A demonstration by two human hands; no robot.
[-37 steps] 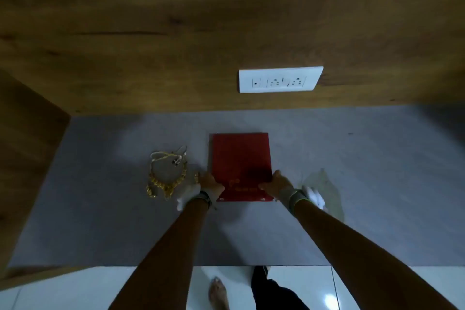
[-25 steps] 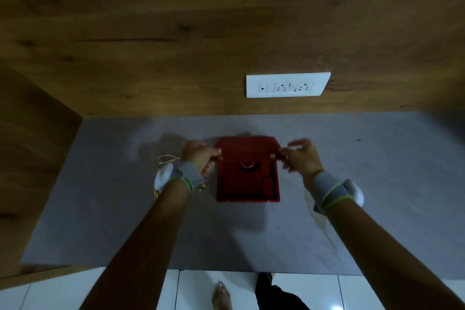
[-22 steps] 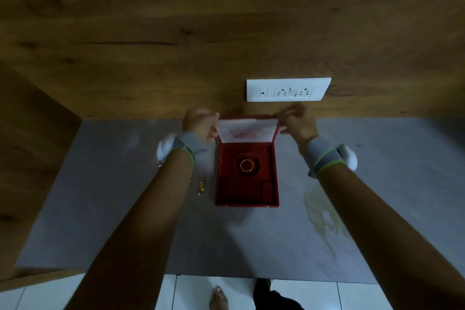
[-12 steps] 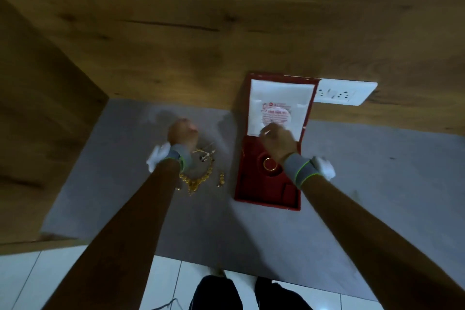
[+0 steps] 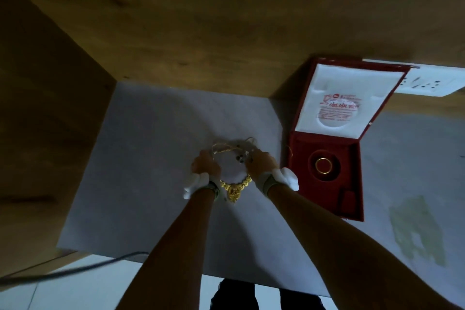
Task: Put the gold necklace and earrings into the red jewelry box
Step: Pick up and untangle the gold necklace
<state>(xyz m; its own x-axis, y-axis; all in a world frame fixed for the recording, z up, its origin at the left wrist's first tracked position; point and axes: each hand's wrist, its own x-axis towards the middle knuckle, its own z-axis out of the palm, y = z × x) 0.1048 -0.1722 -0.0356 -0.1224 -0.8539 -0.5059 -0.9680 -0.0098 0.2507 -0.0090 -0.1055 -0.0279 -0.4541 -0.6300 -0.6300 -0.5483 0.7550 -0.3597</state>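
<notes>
Gold necklace (image 5: pixel 234 187): metal, glinting bright yellow. Red jewelry box (image 5: pixel 349 185): matt, velvety lining; lid pad (image 5: pixel 342 98) showing smooth white printed cloth. Countertop (image 5: pixel 156 171): lying matt grey, smooth. Back wall panel (image 5: pixel 201 33): grained wood, showing slight sheen.

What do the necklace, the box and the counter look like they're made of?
Necklace: gold-coloured metal, shiny, with beaded links; whether real gold can't be told. Box: red with a matte, velvet-like tray; the lid has white padded lining, seemingly satin or foam. Counter: grey, smooth and matte, probably stone or laminate.
</notes>
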